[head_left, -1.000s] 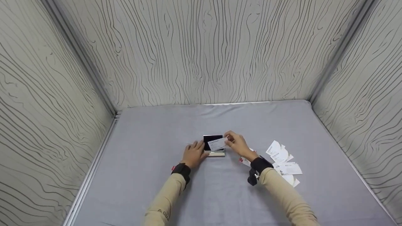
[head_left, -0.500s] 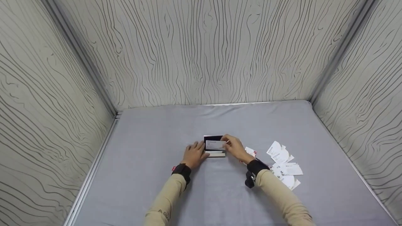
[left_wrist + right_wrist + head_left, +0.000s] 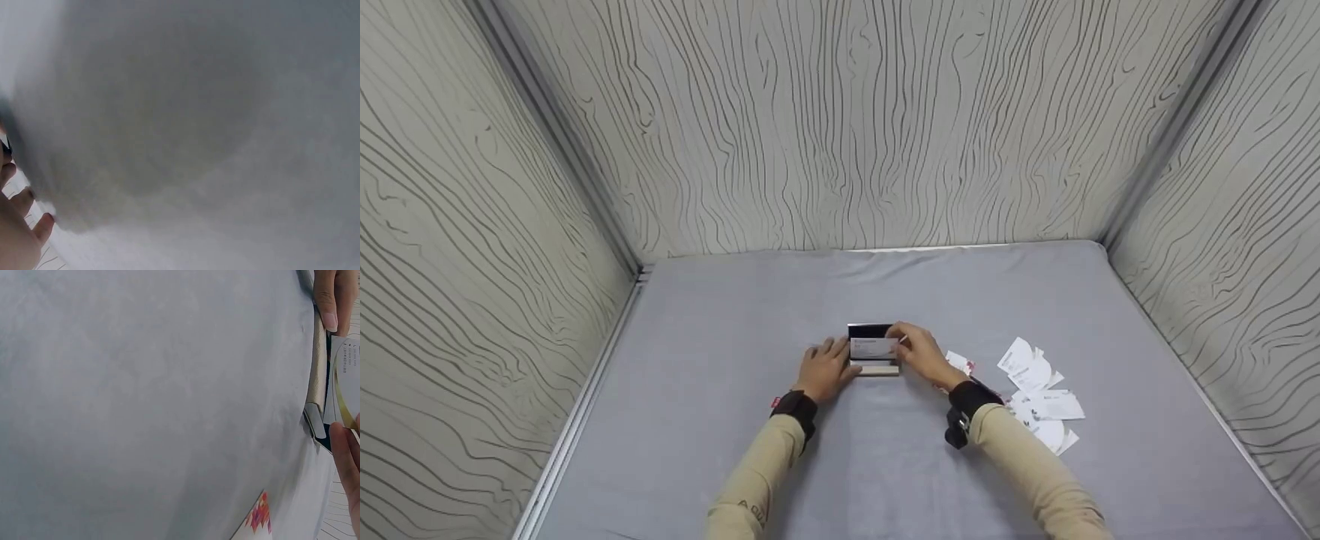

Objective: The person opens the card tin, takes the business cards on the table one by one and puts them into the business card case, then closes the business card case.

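Note:
A dark business card case (image 3: 868,330) stands unfolded on the grey cloth, its pale front flap (image 3: 877,370) toward me. My left hand (image 3: 822,370) holds the case's left end, with the thumb at the flap and the other fingers spread along the side. In my right hand (image 3: 921,355) a white business card (image 3: 871,348) is pinched at its right end. The card lies over the case's opening, level with it; how far it sits inside cannot be told. In the right wrist view the card (image 3: 347,377) shows small print and a gold curve.
Several white business cards (image 3: 1039,397) lie fanned out to the right on the grey cloth (image 3: 750,300). Another card with a red pattern (image 3: 958,363) lies beside the right wrist. Patterned panels (image 3: 840,135) enclose the table at the back and sides.
My right hand has brought the card left and down, from a tilted position to level over the case's opening. In the last half second it has barely moved. My left hand stays put.

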